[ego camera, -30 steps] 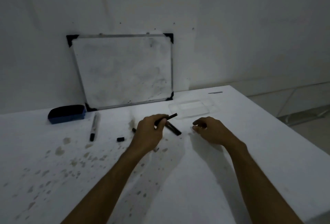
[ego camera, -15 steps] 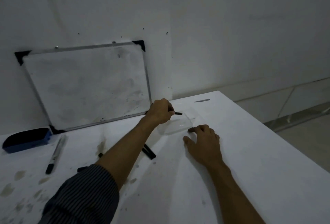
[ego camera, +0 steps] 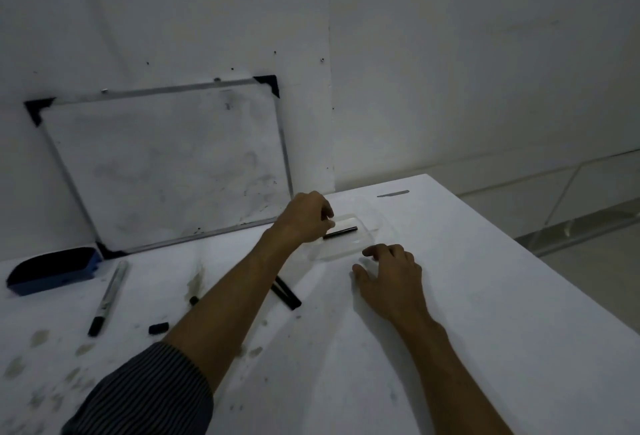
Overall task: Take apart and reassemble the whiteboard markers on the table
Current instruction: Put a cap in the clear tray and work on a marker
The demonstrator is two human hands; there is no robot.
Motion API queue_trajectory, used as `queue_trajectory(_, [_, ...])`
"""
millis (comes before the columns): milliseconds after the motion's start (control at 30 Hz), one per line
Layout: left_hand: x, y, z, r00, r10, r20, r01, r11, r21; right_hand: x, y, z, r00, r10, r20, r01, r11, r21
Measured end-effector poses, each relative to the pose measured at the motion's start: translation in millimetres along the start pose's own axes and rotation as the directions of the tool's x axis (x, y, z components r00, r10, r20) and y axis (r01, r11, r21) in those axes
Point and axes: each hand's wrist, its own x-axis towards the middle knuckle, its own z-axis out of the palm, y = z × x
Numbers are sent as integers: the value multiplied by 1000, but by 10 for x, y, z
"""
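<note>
My left hand [ego camera: 304,220] reaches over a clear plastic tray [ego camera: 372,226] near the table's back. Its fingers are closed at the left end of a thin black ink rod [ego camera: 343,232], which lies low inside the tray. My right hand [ego camera: 391,278] rests palm down on the table just in front of the tray, fingers apart and empty. A black marker barrel [ego camera: 287,296] lies partly hidden under my left forearm. A small black cap [ego camera: 158,328] and another dark piece [ego camera: 193,300] lie further left. A whole marker [ego camera: 107,297] lies at the left.
A whiteboard [ego camera: 166,164] leans against the wall behind the table, with a blue eraser [ego camera: 52,270] at its lower left. The white table [ego camera: 485,330] is ink-stained on the left, and its right edge runs diagonally beside a drop to the floor.
My left hand carried the thin black rod from the table's middle back to the tray and lowered it in. My right hand moved forward and flattened on the table. The view swung right.
</note>
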Motion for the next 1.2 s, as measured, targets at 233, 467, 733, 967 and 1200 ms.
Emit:
queue_trajectory(233, [-1221, -386, -407, 993, 115, 17, -114, 993, -41, -340, -549, -69, 951, -180, 251, 127, 969, 213])
queue_trajectory(467, [-2054, -1255, -189, 972, 229, 50, -232, 971, 63, -527, -982, 253, 950, -247, 192, 246, 969, 29])
queue_trajectory(733, [-2372, -1443, 99, 943, 321, -89, -309, 943, 128, -563, -1141, 554, 974, -226, 18, 226, 971, -83])
queue_trajectory(967, [-2375, -1431, 78, 920, 370, -131, -348, 923, 162, -609, -1152, 689, 981, -192, -34, 187, 975, -120])
queue_trajectory(1200, [-2361, -1263, -99, 824, 420, -380, -378, 908, 181, -726, -1412, 551, 996, -29, -88, 71, 845, 529])
